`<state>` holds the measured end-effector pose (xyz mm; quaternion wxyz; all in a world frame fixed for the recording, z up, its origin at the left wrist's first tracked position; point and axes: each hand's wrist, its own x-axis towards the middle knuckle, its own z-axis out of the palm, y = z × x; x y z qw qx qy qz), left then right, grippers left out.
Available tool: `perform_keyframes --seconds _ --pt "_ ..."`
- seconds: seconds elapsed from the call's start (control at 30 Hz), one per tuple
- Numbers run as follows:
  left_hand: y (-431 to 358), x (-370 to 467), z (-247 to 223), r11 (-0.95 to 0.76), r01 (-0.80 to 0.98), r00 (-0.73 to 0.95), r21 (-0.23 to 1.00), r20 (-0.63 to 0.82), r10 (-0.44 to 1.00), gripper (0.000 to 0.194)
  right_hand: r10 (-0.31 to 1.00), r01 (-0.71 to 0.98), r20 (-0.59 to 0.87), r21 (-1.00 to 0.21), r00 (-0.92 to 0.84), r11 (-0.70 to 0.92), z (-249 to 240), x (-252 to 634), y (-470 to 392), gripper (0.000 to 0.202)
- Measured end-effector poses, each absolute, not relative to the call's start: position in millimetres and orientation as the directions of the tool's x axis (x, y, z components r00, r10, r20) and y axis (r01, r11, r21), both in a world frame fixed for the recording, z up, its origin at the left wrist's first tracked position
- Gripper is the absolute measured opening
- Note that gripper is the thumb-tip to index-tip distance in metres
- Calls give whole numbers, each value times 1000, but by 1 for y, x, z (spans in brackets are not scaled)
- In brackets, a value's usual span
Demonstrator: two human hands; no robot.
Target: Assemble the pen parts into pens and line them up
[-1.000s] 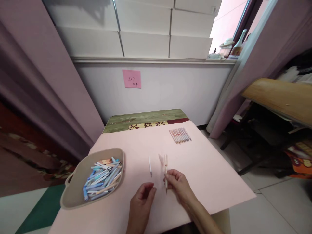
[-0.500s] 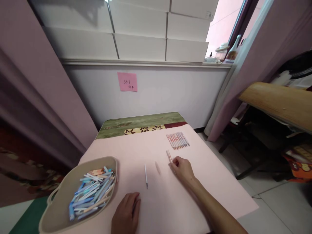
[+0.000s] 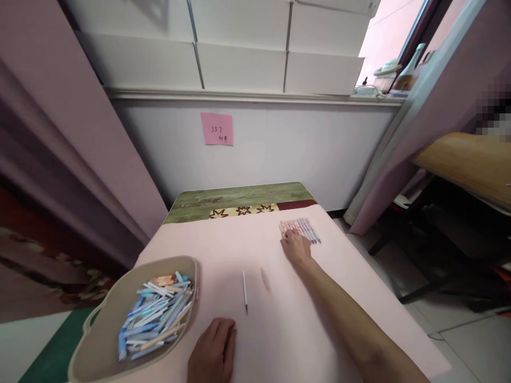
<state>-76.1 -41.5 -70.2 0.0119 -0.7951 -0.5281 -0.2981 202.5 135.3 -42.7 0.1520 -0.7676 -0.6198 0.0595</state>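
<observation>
My right hand (image 3: pixel 296 246) reaches over the left end of a row of pens (image 3: pixel 309 230) on the pink table cover. Its fingers are closed on a clear pen that is mostly hidden beneath them. Close to the table's near edge, my left hand (image 3: pixel 213 348) rests with its fingers curled together, and no object shows in it. Ahead of the left hand lies a thin white pen refill (image 3: pixel 245 292), its dark tip toward me. A clear pinkish pen part (image 3: pixel 265 279) lies just right of the refill.
A beige basket (image 3: pixel 99 340) stands on the left, holding many loose pen parts (image 3: pixel 157 314). Behind the table is a wall with a pink note (image 3: pixel 217 129). A wooden desk (image 3: pixel 471 167) stands at the right.
My right hand has moved forward, carrying the clear pen from the middle of the table to the pen row's left end. My left hand stays near the table's edge. The view has shifted slightly.
</observation>
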Motion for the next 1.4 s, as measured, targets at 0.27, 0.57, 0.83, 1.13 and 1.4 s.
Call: perform_keyframes --seconds 0.27,0.57,0.83,1.13,1.4 --pt "-45 -71 -60 -382 841 236 383 377 896 15 970 944 121 -284 209 -167 -42 202 131 27" --pt "-48 -69 -57 -353 843 229 406 323 918 13 1000 877 -25 -480 -16 2 -39 154 52 26" --pt "-51 -70 -57 -358 833 236 423 315 919 15 999 838 -9 -545 32 -32 -44 127 37 14" --pt "-60 -70 -55 -328 812 209 483 284 936 15 1000 870 14 -492 -22 26 -47 101 10 22" --pt "-69 -73 -49 -380 771 234 511 327 916 16 999 920 -39 -392 -23 6 -55 79 8 18"
